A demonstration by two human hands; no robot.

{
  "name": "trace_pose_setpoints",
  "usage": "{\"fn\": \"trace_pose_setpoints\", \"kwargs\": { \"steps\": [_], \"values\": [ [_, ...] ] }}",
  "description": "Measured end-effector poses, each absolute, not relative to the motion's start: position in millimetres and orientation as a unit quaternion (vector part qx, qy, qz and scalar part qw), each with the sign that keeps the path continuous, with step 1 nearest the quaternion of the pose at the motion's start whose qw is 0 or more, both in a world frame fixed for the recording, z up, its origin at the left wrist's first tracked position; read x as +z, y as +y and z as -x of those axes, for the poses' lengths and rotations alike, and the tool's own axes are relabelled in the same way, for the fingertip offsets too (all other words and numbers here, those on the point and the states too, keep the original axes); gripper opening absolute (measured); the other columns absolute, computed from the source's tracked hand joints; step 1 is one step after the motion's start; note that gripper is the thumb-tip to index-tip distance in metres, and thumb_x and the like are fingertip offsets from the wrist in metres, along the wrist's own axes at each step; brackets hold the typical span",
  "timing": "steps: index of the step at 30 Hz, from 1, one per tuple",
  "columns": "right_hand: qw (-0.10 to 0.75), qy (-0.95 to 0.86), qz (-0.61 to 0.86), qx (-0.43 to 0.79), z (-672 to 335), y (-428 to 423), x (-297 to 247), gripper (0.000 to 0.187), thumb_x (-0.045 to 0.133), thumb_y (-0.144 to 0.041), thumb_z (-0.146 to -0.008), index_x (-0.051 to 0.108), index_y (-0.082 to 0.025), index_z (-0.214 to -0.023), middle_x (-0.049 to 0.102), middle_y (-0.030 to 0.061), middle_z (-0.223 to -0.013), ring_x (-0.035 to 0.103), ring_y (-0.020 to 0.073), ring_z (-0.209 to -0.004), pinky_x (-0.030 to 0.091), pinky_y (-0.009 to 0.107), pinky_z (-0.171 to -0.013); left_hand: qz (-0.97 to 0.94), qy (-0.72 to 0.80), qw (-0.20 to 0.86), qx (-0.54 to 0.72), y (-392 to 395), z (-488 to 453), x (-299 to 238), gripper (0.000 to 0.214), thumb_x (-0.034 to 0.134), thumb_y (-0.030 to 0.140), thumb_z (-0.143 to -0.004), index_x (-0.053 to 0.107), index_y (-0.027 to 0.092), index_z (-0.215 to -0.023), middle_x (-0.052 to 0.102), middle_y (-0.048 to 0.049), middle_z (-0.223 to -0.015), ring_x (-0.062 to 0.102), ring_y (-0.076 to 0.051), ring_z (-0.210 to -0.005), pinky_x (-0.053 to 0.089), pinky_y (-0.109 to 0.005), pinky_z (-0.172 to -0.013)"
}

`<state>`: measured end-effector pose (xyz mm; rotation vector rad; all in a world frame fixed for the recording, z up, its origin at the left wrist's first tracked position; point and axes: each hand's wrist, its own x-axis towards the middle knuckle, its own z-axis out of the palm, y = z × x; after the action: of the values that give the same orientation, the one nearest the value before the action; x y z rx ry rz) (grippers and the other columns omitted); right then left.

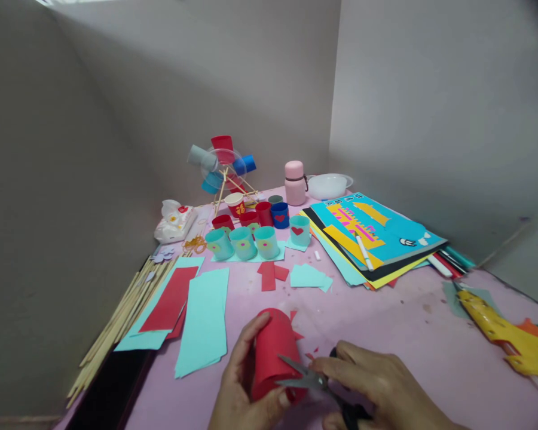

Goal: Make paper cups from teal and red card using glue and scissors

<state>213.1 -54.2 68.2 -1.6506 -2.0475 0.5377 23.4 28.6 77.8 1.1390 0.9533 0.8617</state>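
Observation:
My left hand [246, 382] is closed around a red paper cylinder [278, 343], fingers behind it and thumb low on its near side. In my right hand [367, 382] is a pair of scissors [311, 379] with dark handles. The scissor blades are parted and point left, across the lower part of the red cylinder. I cannot tell whether the paper is between the blades. Small red paper scraps [297, 335] lie on the pink table just beyond the cylinder.
Light blue paper strips [204, 322] and wooden sticks [116, 322] lie left. Several paper cups [242, 243] stand ahead, before a paper-cup wheel model [224, 167] and a pink bottle [295, 182]. A stack of coloured paper [385, 221] and a yellow glue gun [497, 328] are right.

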Motion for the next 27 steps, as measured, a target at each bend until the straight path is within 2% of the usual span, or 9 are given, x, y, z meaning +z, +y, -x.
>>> {"fn": "trace_pose_setpoints", "kwargs": {
  "steps": [3, 5, 8, 11, 14, 21, 27],
  "values": [
    [0.239, -0.743, 0.593, 0.200, -212, -55, 66, 0.039, 0.056, -0.053, -0.084, 0.062, -0.030, -0.115, 0.060, -0.0004, -0.073, 0.060, 0.0149, -0.062, 0.037, 0.021, -0.051, -0.513, 0.428, 0.635, 0.389, 28, -24, 76, 0.070, 0.088, 0.041, -0.042, 0.067, 0.033, -0.108, 0.062, -0.0034, -0.126, 0.060, -0.029, -0.109, 0.050, -0.034, -0.089],
    [0.247, -0.740, 0.590, 0.208, -211, -55, 65, 0.039, 0.055, -0.055, -0.084, 0.063, -0.030, -0.114, 0.060, -0.0005, -0.073, 0.060, 0.0146, -0.061, 0.037, 0.021, -0.051, -0.520, 0.430, 0.625, 0.393, 28, -23, 74, 0.066, 0.087, 0.042, -0.042, 0.069, 0.033, -0.105, 0.057, -0.0035, -0.133, 0.051, -0.033, -0.120, 0.042, -0.039, -0.100],
    [0.257, -0.734, 0.586, 0.228, -211, -56, 64, 0.039, 0.053, -0.056, -0.085, 0.064, -0.029, -0.111, 0.060, -0.0004, -0.072, 0.059, 0.0144, -0.061, 0.037, 0.021, -0.052, -0.520, 0.425, 0.629, 0.391, 29, -23, 72, 0.065, 0.087, 0.046, -0.042, 0.070, 0.032, -0.103, 0.055, -0.0049, -0.134, 0.041, -0.036, -0.129, 0.031, -0.045, -0.108],
    [0.268, -0.724, 0.579, 0.263, -211, -56, 63, 0.041, 0.052, -0.060, -0.084, 0.066, -0.029, -0.107, 0.060, -0.0007, -0.071, 0.058, 0.0139, -0.059, 0.037, 0.020, -0.052, -0.520, 0.425, 0.628, 0.393, 28, -23, 71, 0.065, 0.086, 0.049, -0.042, 0.071, 0.032, -0.103, 0.056, -0.0064, -0.132, 0.036, -0.037, -0.132, 0.026, -0.047, -0.110],
    [0.279, -0.715, 0.571, 0.290, -212, -56, 61, 0.040, 0.053, -0.061, -0.083, 0.067, -0.028, -0.101, 0.059, -0.0017, -0.070, 0.056, 0.0131, -0.058, 0.036, 0.020, -0.052, -0.517, 0.428, 0.631, 0.389, 26, -23, 72, 0.065, 0.085, 0.050, -0.043, 0.070, 0.032, -0.104, 0.056, -0.0074, -0.133, 0.035, -0.037, -0.133, 0.027, -0.047, -0.109],
    [0.284, -0.707, 0.573, 0.303, -211, -56, 56, 0.025, 0.061, -0.049, -0.080, 0.063, -0.024, -0.076, 0.050, -0.0057, -0.063, 0.045, 0.0102, -0.054, 0.030, 0.019, -0.051, -0.522, 0.420, 0.634, 0.385, 27, -23, 71, 0.069, 0.083, 0.055, -0.042, 0.069, 0.030, -0.105, 0.058, -0.0095, -0.131, 0.032, -0.039, -0.134, 0.020, -0.051, -0.111],
    [0.287, -0.702, 0.572, 0.314, -209, -57, 59, 0.017, 0.065, -0.040, -0.078, 0.063, -0.023, -0.077, 0.050, -0.0058, -0.063, 0.044, 0.0099, -0.054, 0.029, 0.020, -0.050, -0.525, 0.416, 0.637, 0.381, 28, -22, 72, 0.068, 0.083, 0.055, -0.043, 0.070, 0.030, -0.104, 0.059, -0.0101, -0.130, 0.034, -0.038, -0.134, 0.022, -0.051, -0.110]
  ]
}}
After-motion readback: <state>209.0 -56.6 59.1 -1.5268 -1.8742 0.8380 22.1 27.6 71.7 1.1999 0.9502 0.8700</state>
